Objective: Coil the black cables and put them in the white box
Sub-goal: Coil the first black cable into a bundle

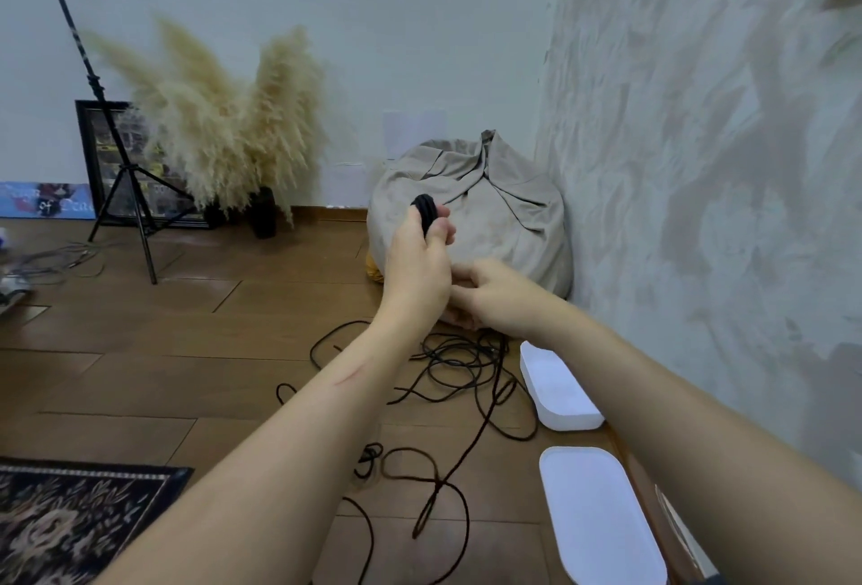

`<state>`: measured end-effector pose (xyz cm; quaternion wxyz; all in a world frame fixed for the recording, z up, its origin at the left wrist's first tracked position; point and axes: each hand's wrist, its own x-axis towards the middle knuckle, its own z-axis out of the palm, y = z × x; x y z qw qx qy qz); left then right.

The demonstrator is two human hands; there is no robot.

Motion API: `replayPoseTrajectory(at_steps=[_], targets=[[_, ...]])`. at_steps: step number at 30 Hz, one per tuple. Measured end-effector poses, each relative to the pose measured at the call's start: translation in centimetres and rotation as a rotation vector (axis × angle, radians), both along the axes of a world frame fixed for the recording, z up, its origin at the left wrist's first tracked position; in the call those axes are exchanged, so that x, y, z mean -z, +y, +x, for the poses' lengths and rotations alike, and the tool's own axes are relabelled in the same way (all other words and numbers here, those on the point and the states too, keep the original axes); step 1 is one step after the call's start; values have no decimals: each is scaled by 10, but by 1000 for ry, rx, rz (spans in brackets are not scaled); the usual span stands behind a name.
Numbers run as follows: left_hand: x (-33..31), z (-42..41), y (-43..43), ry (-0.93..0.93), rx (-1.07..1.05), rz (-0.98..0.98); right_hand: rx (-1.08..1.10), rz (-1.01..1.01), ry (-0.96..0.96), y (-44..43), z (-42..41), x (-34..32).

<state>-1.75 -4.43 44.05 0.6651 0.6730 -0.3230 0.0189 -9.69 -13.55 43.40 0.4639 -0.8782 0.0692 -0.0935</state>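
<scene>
My left hand (420, 253) is raised over the floor and shut on a small black coil of cable (425, 209), whose top loops stick out above my fingers. My right hand (494, 295) is just to its right and lower, fingers curled; whether it pinches the cable is hidden behind my left wrist. Loose black cable (471, 374) lies tangled on the wooden floor below my arms. The white box (557, 386) stands open by the wall, and a white lid (597, 514) lies nearer to me.
A beige beanbag (490, 206) fills the corner behind my hands. A black tripod (126, 192), a framed picture and pampas grass (224, 127) stand at the back left. A patterned rug (70, 524) lies at the lower left. The textured wall runs along the right.
</scene>
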Motion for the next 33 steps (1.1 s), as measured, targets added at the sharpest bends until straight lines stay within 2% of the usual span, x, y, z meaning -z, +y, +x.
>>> replayPoseTrajectory(at_steps=[4,6,10,14,21,25,29,33], targets=[[17,8,2,-149,-66,159,-10,-82,94,-10,-11,-8],[22,16,7,-118,-59,237,13,-142,107,-19,-16,-12],[33,17,9,-159,134,448,68,-285,-32,-30,-19,-14],[35,6,4,-72,320,393,138,-346,-180,-40,-21,-14],[29,-12,-2,-143,318,303,251,-110,-355,-47,-23,-17],[23,-19,-2,-135,341,214,200,12,-365,-44,-29,-22],[18,-25,-1,-106,346,155,163,12,-320,-44,-30,-25],[15,-27,-2,-73,317,118,174,10,-366,-41,-28,-23]])
